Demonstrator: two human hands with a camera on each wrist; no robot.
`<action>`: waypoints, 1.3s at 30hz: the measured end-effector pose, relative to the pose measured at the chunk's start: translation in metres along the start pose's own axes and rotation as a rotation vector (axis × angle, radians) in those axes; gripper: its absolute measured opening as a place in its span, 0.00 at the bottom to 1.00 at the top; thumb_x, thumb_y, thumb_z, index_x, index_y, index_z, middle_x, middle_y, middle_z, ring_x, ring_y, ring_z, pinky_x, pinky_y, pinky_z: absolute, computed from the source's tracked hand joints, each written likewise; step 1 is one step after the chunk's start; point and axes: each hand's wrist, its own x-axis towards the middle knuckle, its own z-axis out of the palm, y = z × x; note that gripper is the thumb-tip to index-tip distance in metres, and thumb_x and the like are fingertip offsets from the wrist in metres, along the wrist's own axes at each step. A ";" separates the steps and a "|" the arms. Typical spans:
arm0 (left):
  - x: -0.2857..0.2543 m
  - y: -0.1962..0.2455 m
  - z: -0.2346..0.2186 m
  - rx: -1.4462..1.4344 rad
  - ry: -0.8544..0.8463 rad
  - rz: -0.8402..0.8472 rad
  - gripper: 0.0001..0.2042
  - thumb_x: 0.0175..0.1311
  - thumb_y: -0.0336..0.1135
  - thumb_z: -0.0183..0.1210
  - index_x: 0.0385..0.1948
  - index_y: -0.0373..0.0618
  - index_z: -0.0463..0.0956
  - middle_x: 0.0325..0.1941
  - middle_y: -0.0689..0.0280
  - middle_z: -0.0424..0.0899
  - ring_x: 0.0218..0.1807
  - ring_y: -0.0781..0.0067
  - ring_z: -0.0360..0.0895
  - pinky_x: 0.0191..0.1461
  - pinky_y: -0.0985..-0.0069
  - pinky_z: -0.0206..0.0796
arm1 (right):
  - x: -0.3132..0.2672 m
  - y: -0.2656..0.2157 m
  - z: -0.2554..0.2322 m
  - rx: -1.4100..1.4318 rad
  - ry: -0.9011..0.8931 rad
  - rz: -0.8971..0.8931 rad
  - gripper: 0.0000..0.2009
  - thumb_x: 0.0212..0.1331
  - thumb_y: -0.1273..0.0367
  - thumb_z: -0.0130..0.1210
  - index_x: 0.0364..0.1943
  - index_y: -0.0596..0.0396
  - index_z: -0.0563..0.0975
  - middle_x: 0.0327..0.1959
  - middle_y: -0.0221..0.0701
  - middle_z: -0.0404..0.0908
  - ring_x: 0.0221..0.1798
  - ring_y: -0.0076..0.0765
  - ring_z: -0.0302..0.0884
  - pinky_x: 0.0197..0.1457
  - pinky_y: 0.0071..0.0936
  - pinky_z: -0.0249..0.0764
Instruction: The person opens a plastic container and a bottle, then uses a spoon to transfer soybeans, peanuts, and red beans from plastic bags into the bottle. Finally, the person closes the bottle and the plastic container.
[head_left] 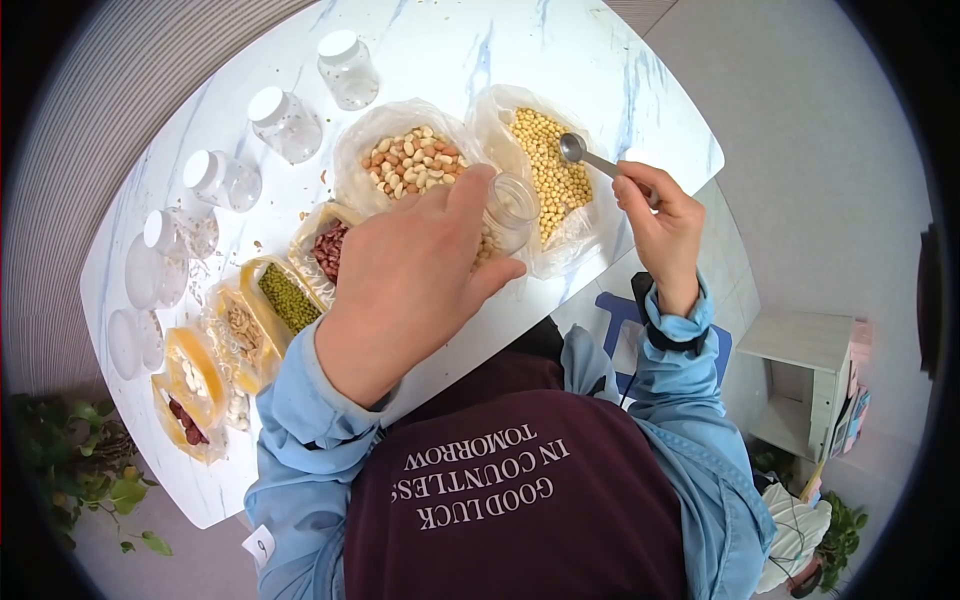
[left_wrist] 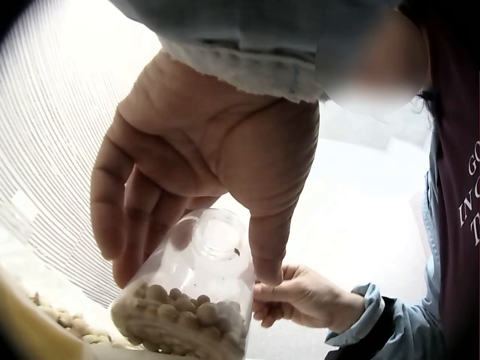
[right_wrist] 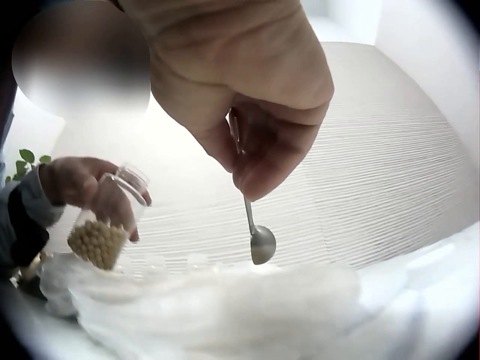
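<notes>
My left hand [head_left: 405, 275] grips a clear jar [head_left: 513, 203] tilted and without a lid, thumb on one side and fingers on the other. Pale yellow soybeans [left_wrist: 180, 319] fill the lower part of it in the left wrist view. Between thumb and fingers, my right hand [head_left: 665, 222] pinches the handle of a metal spoon [head_left: 573, 148]. The spoon's bowl hangs over an open plastic bag [head_left: 492, 112] of soybeans, just right of the jar. In the right wrist view the spoon bowl [right_wrist: 262, 244] points down above the bag's rim.
A bag of peanuts [head_left: 415, 160] lies beside the soybeans. Bags of red beans [head_left: 328, 250], green mung beans [head_left: 287, 298] and other dry foods run down the table's left side. Several white-lidded clear jars [head_left: 288, 125] stand along the far edge. Crumbs are scattered near them.
</notes>
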 end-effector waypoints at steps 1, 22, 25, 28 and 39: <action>-0.001 0.000 0.000 0.003 0.021 0.011 0.32 0.49 0.49 0.66 0.55 0.45 0.66 0.36 0.57 0.81 0.37 0.55 0.80 0.36 0.66 0.71 | 0.000 0.007 0.004 0.005 0.007 0.026 0.06 0.53 0.75 0.61 0.36 0.58 0.81 0.24 0.27 0.80 0.23 0.15 0.68 0.26 0.15 0.65; 0.000 -0.003 -0.004 -0.001 -0.006 -0.023 0.33 0.49 0.51 0.65 0.55 0.43 0.66 0.33 0.56 0.81 0.35 0.54 0.79 0.34 0.65 0.69 | 0.005 0.029 0.006 0.627 -0.039 0.600 0.09 0.59 0.74 0.56 0.42 0.64 0.78 0.26 0.37 0.81 0.25 0.26 0.79 0.31 0.20 0.79; 0.000 -0.003 -0.003 -0.003 -0.002 -0.017 0.33 0.50 0.51 0.65 0.55 0.43 0.66 0.33 0.56 0.81 0.35 0.54 0.79 0.34 0.66 0.69 | 0.006 0.026 0.001 0.660 -0.017 0.583 0.09 0.59 0.73 0.56 0.42 0.64 0.78 0.27 0.38 0.82 0.25 0.27 0.80 0.31 0.20 0.79; 0.001 -0.002 -0.003 0.007 -0.014 -0.022 0.33 0.50 0.51 0.65 0.56 0.44 0.65 0.33 0.56 0.81 0.35 0.55 0.79 0.34 0.66 0.70 | 0.007 0.014 -0.005 0.685 0.005 0.558 0.09 0.59 0.74 0.56 0.42 0.64 0.78 0.27 0.38 0.82 0.25 0.27 0.80 0.30 0.19 0.79; 0.000 -0.001 0.001 0.031 -0.035 -0.034 0.33 0.50 0.49 0.65 0.56 0.43 0.65 0.41 0.56 0.81 0.41 0.56 0.80 0.39 0.67 0.72 | 0.001 -0.051 -0.024 0.741 -0.149 0.296 0.09 0.59 0.75 0.55 0.43 0.64 0.77 0.27 0.39 0.82 0.27 0.28 0.81 0.32 0.22 0.79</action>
